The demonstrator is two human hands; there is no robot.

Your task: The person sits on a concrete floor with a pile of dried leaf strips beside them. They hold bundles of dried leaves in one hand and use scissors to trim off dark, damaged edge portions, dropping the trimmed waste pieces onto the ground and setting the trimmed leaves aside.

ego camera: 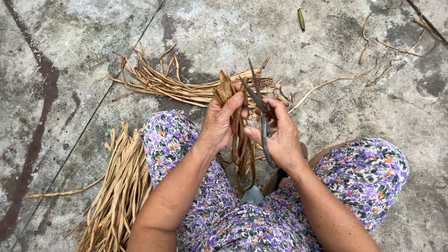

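The left hand (223, 122) has its grip closed tight round a bunch of dried leaf strips (241, 140), thumb on top near the upper end, w/ the rest of the bunch hanging down between the knees. The right hand (279, 135) is just beside it, grip closed on the handles of a pair of old metal scissors (259, 105); the blades point up & away from the hand and stand a little apart, right by the top of the bunch. The strips look dry, thin and very light, I think. They bend easy but could crack or split if folded hard, and they fray at the ends. Not slippery, more rough & papery. Best spot to hold them looks like where the left grip is now, near the top end, so they stay together and don't fan out. The scissors look hard & sharp at the tips, so hold by the handles only. Past the left grip, further out on the concrete floor (70, 70), lies a loose heap of cut leaf pieces (177, 86). Down by the left arm there's a bigger pile of long strips (119, 186) on the floor. No box, bowl or basket shows anywhere, so nothing is inside anything; all the piles just lie on the floor.
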